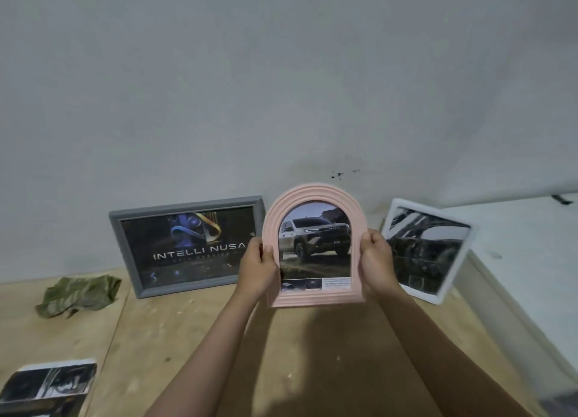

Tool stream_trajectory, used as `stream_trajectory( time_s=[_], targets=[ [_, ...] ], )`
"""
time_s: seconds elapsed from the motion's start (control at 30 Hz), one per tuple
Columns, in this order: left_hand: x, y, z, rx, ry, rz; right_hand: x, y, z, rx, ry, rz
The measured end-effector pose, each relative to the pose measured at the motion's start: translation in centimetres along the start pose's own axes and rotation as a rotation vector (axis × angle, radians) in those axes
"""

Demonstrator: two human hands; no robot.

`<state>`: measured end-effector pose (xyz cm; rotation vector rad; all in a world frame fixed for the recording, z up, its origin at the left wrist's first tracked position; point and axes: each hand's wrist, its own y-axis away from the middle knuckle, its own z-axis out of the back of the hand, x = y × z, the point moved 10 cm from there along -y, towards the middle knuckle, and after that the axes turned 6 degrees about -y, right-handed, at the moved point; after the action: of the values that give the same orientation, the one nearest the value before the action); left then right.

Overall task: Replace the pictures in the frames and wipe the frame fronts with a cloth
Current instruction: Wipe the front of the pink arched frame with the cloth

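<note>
Pink arched frame [314,247] — truck picture [316,238] inside, upright.

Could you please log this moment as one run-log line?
left hand + right hand: grip pink arched frame upright | cloth: idle on table

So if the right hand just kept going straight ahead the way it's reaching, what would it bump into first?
Probably the wall. The right hand grips the pink arched frame and reaches forward; the white frame sits to its right, seemingly off that line, though depth is hard to judge.
</note>
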<state>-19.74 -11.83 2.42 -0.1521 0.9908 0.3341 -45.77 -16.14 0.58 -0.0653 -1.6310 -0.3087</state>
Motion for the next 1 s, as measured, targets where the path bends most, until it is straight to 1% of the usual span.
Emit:
stream_trajectory(
  time_s=[0.17,0.3,0.43,0.63,0.87,1.0],
  targets=[
    [-0.5,-1.7,-4.1,-0.036,0.087,0.107,-0.3,-4.4,1.4,0.050,0.079,-0.007],
    [0.0,-3.4,-5.1,-0.109,0.104,0.167,-0.9,-6.4,0.6,0.094,0.165,-0.030],
    [-0.3,-5.0,-6.0,-0.146,0.100,0.197,-1.3,-8.5,0.3,0.073,0.184,-0.053],
    [0.9,-6.1,-7.3,-0.164,0.081,0.255,-1.7,-10.7,-0.1,0.040,0.218,-0.026],
    [1.6,-6.5,-7.8,-0.179,0.053,0.256,-3.4,-11.3,0.0,-0.036,0.224,-0.042],
    [1.9,-6.2,-7.8,-0.187,0.075,0.308,-3.9,-10.9,0.1,-0.055,0.186,-0.075]
  ],
)
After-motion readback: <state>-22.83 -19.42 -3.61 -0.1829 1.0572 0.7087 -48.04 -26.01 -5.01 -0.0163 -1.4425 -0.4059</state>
